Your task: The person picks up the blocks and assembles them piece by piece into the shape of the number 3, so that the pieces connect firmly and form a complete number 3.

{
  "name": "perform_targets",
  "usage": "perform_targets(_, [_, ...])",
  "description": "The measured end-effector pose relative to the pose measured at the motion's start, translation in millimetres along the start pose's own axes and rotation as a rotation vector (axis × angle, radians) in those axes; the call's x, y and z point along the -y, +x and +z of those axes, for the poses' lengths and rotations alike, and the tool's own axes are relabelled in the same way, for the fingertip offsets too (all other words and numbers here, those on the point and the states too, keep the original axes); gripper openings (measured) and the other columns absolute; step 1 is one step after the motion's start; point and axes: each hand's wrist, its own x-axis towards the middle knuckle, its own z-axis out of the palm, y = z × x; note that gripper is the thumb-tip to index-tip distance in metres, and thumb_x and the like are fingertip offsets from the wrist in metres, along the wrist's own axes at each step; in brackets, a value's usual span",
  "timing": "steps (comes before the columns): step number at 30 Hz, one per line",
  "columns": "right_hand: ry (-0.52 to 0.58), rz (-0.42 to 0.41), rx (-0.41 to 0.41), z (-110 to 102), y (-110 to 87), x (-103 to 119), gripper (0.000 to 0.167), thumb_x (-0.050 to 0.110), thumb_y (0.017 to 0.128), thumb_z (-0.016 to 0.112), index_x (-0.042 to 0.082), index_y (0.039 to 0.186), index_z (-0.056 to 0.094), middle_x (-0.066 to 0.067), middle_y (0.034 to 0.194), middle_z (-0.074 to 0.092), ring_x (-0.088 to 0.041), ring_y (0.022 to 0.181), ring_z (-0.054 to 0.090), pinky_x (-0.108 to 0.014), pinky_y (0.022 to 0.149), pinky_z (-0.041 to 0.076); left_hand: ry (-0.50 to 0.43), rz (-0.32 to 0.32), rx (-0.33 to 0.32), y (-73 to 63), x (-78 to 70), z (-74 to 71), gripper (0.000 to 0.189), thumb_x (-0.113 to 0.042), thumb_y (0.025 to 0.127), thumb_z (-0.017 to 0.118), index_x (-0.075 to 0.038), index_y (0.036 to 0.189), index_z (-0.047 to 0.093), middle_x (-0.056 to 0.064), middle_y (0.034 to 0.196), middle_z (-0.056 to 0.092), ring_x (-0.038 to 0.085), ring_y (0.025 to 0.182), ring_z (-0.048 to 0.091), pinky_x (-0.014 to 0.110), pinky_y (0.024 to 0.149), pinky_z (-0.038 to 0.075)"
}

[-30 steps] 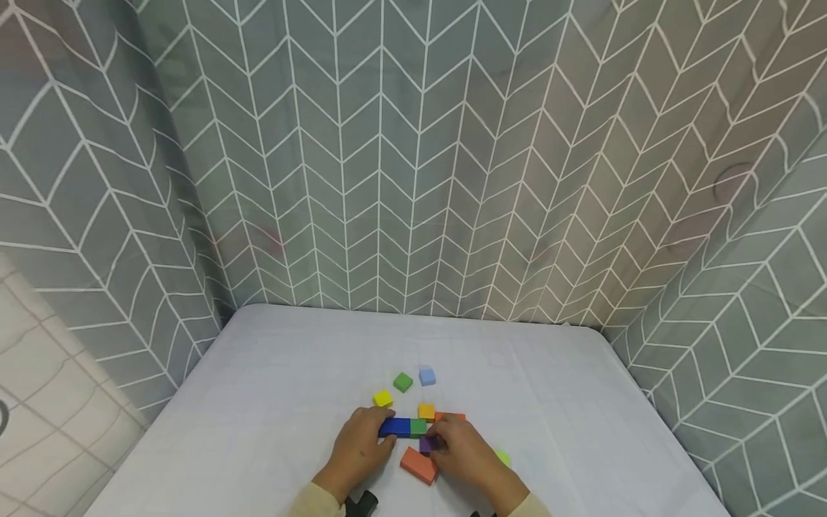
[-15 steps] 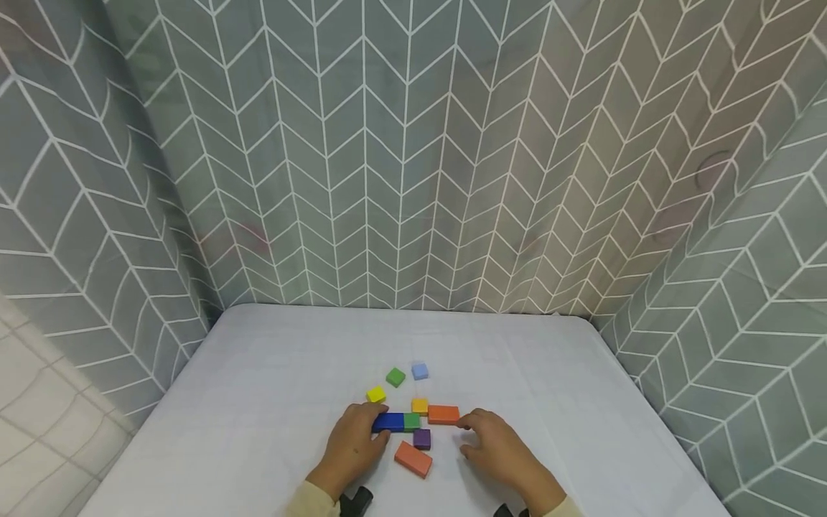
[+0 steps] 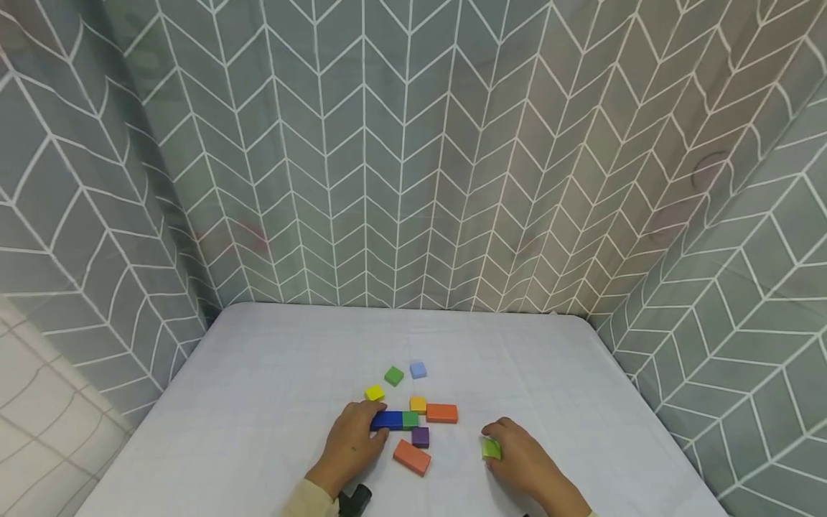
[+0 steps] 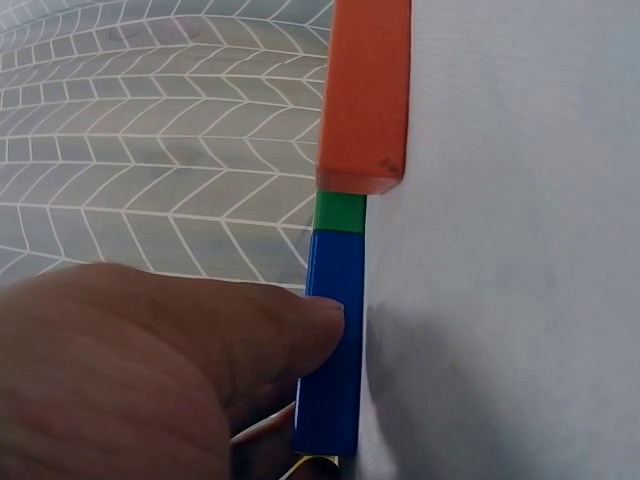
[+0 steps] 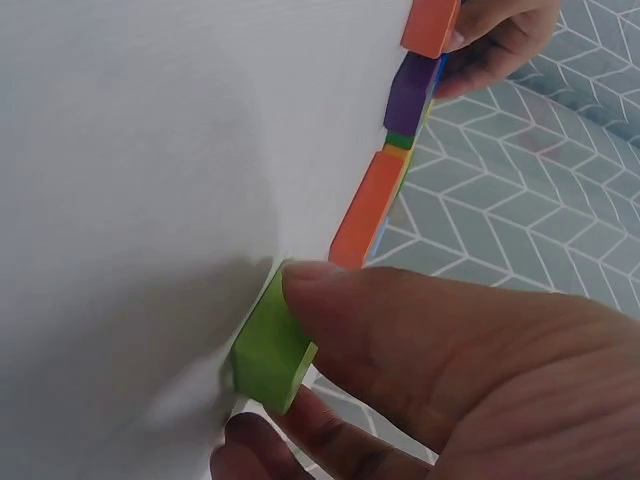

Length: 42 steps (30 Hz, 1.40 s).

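Observation:
My left hand (image 3: 352, 438) holds a long blue block (image 3: 388, 421) between thumb and fingers; the thumb shows on its side in the left wrist view. A green block (image 3: 410, 420) sits against the blue block's right end. My right hand (image 3: 523, 459) grips a lime-green block (image 5: 270, 345) out to the right, thumb on one face and fingers behind it. Just below the green block lies a purple block (image 3: 421, 437). A yellow-orange block (image 3: 418, 405) and an orange-red oblong block (image 3: 442, 413) lie side by side just above.
A second orange-red oblong block (image 3: 411, 457) lies slantwise between the hands. Behind the left hand are a yellow block (image 3: 375, 393), a green cube (image 3: 394, 375) and a light blue cube (image 3: 418, 370). A patterned curtain (image 3: 388, 158) borders the white table (image 3: 291, 345).
My right hand has left the purple block, passed by the orange-red block's right end, and moved right and down to grip the lime-green block. The left hand stays on the blue block.

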Motion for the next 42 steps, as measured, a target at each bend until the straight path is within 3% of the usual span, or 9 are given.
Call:
perform_targets(5, [0.01, 0.033, -0.016, -2, -8.4, -6, 0.047, 0.007, 0.073, 0.084, 0.004, 0.117, 0.066, -0.003, 0.107, 0.064, -0.019, 0.095, 0.062, -0.045, 0.085, 0.054, -0.011, 0.002, 0.02, 0.3, -0.2, 1.5, 0.043, -0.026, 0.085, 0.079, -0.013, 0.124, 0.067, 0.0, 0.122, 0.066, 0.019, 0.111, 0.056, 0.048, 0.1, 0.048])
perform_targets(11, [-0.034, -0.029, -0.032, 1, -12.4, -9, 0.033, 0.007, 0.078, 0.081, 0.007, 0.108, 0.069, 0.005, 0.093, 0.062, -0.008, 0.083, 0.059, -0.034, 0.074, 0.055, -0.013, -0.003, 0.004, 0.4, 1.6, 0.1, 0.042, -0.026, 0.085, 0.079, -0.014, 0.124, 0.067, 0.0, 0.123, 0.066, 0.02, 0.114, 0.056, 0.048, 0.102, 0.048])
perform_targets(21, [-0.026, -0.096, -0.014, 10, -7.2, 0, 0.028, 0.017, 0.079, 0.082, 0.008, 0.103, 0.07, 0.006, 0.095, 0.066, -0.009, 0.086, 0.061, -0.039, 0.079, 0.055, -0.032, -0.002, 0.0, 1.2, 2.9, -1.3, 0.042, -0.024, 0.085, 0.079, -0.012, 0.123, 0.068, 0.0, 0.122, 0.067, 0.02, 0.112, 0.057, 0.048, 0.101, 0.048])
perform_targets(32, [0.017, -0.049, 0.074, 16, 3.1, 26, 0.029, 0.02, 0.081, 0.081, 0.006, 0.105, 0.073, 0.003, 0.096, 0.07, -0.016, 0.09, 0.064, -0.046, 0.084, 0.055, -0.092, 0.005, 0.034, 0.7, 3.7, -1.7, 0.043, -0.019, 0.084, 0.08, -0.011, 0.124, 0.067, 0.002, 0.121, 0.066, 0.021, 0.112, 0.055, 0.049, 0.102, 0.047])
perform_targets(42, [0.054, -0.041, 0.119, 23, 11.2, 42, 0.028, 0.026, 0.081, 0.082, 0.011, 0.103, 0.073, 0.008, 0.093, 0.068, -0.01, 0.086, 0.06, -0.044, 0.084, 0.055, -0.096, -0.028, 0.033, 3.9, 4.4, -1.5, 0.044, -0.019, 0.084, 0.08, -0.014, 0.125, 0.067, -0.002, 0.119, 0.066, 0.018, 0.111, 0.054, 0.046, 0.101, 0.048])
